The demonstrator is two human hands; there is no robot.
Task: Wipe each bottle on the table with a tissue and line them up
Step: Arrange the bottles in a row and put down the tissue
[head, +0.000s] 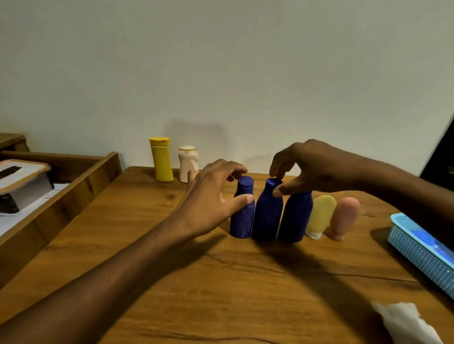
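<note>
Both forearms reach in over the brown wooden table (200, 290). Left hand (211, 196): fingers curled over the cap of the small dark-blue plastic bottle (243, 215), thumb pressed on its near side, so it grips the bottle's upper part. Right hand (309, 165): thumb and fingertips pinch the neck of the middle dark-blue bottle (267, 217).

Row on the table, left to right, close together: small blue, middle blue, a third dark-blue bottle (297, 218), a pale-yellow squeeze tube (320, 216) standing on its white cap, a pink squeeze tube (343, 216).

Against the wall, apart from the row: tall yellow bottle (162, 159), small pink-and-white bottle (187, 163).

Crumpled white tissue (406, 322) on the table's near right. Light-blue perforated plastic basket (427, 254) at right; contents unclear. White tissue box with wooden lid (15, 181) in the wooden tray (96, 172) at left, over papers.
</note>
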